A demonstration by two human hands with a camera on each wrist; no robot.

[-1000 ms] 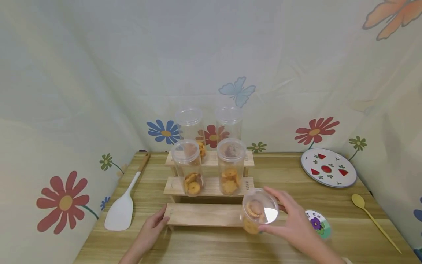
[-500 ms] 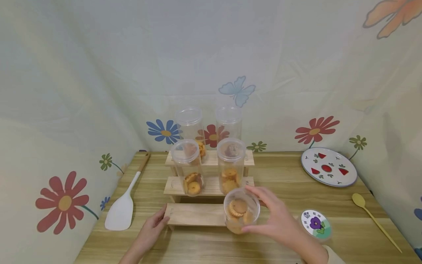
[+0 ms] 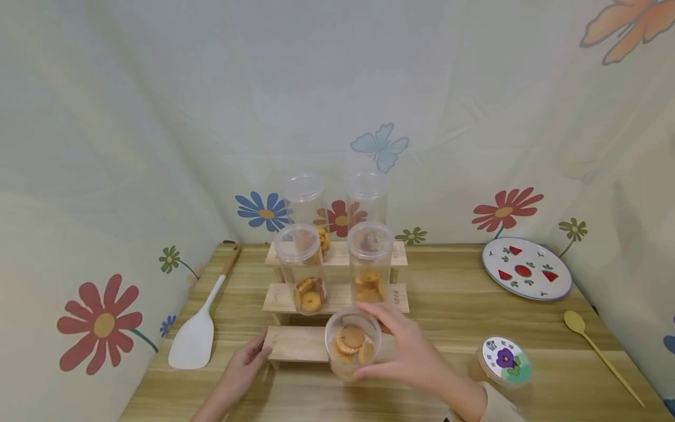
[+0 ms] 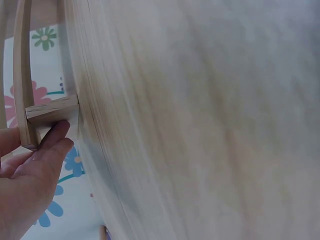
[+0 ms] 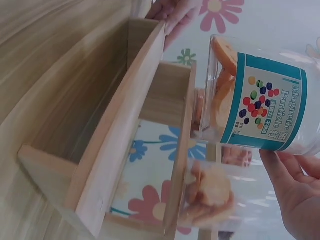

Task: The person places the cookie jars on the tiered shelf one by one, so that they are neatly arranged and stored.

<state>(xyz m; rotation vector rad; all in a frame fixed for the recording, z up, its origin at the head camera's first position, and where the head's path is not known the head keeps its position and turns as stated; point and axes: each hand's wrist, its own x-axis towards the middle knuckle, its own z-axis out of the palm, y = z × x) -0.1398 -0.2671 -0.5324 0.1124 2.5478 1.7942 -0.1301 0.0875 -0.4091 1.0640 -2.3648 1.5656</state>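
A clear plastic jar of round cookies (image 3: pixel 344 374) is in my right hand (image 3: pixel 408 357), thumb on the near side and fingers on the far side. It overlaps the lowest step in the head view. A teal-edged label (image 5: pixel 270 105) wraps its side in the right wrist view. My left hand (image 3: pixel 244 364) grips the left end of the lowest step of a wooden three-step rack (image 3: pixel 295 344), seen closely in the left wrist view. Two lidded cookie jars, left (image 3: pixel 300 272) and right (image 3: pixel 370 264), stand on the middle step. Two taller-looking clear jars stand behind on the top step.
Right of the rack stands a tub with a purple-flower lid (image 3: pixel 506 360). Farther right lie a watermelon-patterned plate (image 3: pixel 495 264) and a yellow spoon (image 3: pixel 603 357). A white spatula (image 3: pixel 194 340) with a wooden handle lies at left. A flowered cloth (image 3: pixel 211 117) hangs behind.
My right hand has carried the cookie jar leftward along the front of the lowest step, uncovering the purple-flower tub. The left hand stays at the rack's left end.
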